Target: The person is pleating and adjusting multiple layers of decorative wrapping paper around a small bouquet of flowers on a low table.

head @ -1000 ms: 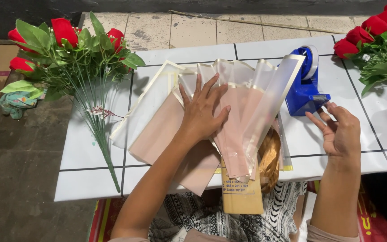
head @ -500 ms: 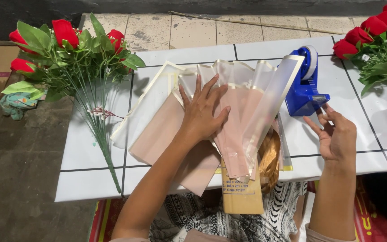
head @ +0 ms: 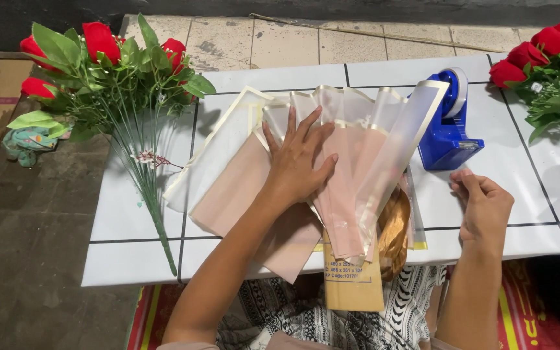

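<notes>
White tiled table (head: 131, 227) over dark stone floor (head: 27, 259)

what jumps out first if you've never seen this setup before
The red roses with long green stems at the table's far left, with more red roses at the far right edge. In the middle, the left hand lies flat on fanned pink and clear wrapping sheets, while the right hand is beside a blue tape dispenser.
</notes>
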